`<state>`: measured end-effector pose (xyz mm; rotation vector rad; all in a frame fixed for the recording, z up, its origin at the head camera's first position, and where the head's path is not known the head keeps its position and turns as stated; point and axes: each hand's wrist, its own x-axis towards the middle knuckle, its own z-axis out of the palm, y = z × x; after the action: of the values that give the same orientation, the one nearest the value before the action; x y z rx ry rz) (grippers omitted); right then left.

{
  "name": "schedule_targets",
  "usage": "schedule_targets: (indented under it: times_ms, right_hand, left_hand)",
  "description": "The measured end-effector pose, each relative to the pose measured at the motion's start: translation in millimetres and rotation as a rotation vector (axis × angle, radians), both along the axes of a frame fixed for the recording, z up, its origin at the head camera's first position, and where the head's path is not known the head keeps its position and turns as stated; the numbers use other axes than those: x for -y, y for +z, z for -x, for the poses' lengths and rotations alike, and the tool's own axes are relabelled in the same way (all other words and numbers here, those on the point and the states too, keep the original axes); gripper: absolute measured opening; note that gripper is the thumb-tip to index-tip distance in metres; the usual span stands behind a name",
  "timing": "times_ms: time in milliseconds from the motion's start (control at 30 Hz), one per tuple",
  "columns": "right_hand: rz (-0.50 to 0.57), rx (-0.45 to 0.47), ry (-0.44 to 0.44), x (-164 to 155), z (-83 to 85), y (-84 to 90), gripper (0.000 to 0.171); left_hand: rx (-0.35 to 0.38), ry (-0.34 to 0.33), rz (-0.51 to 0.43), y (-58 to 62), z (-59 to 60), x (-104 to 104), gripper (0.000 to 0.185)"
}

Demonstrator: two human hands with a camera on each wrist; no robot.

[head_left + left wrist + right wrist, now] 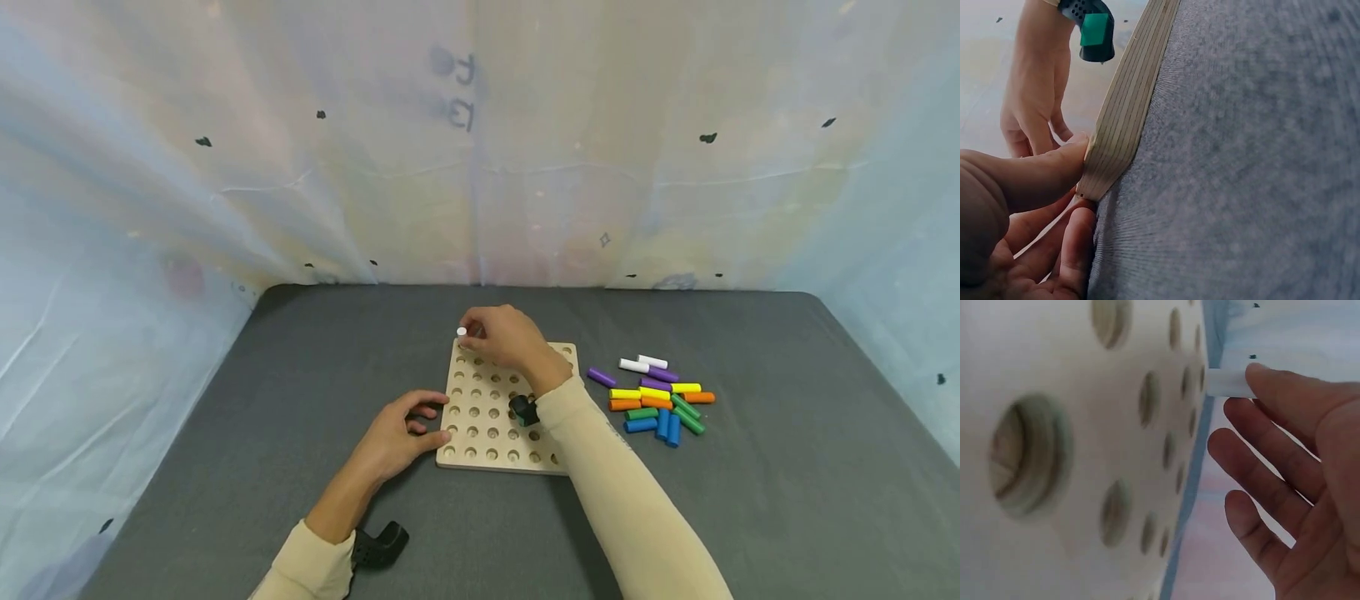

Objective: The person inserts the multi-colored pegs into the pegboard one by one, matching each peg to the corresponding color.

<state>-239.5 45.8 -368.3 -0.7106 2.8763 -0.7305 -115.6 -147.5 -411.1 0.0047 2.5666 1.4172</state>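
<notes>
So, barely started here. Left hand [397, 433] pinches the near-left corner of the wooden pegboard [487, 417], thumb on top, fingers under the edge. Every hole I can see looks empty. Right hand [504, 335] pinches a white peg [461, 332] over the far-left corner. The remaining colored pegs [660, 396] lie loose to the right.
</notes>
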Motion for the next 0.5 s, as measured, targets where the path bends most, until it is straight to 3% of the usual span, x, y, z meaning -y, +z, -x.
schedule_targets:
  times_ms: [333,500]
  right_hand:
    - [-0.004,0.005,-0.03,6.3,3.4,-5.0,0.026]
    - [-0.006,0.056,-0.024,5.2,5.4,-4.6,0.026]
  left_hand:
    - [-0.024,-0.015,0.031,0.5,-1.1,0.9,0.049]
    - [-0.022,-0.022,0.033,-1.8,-0.6,2.0,0.049]
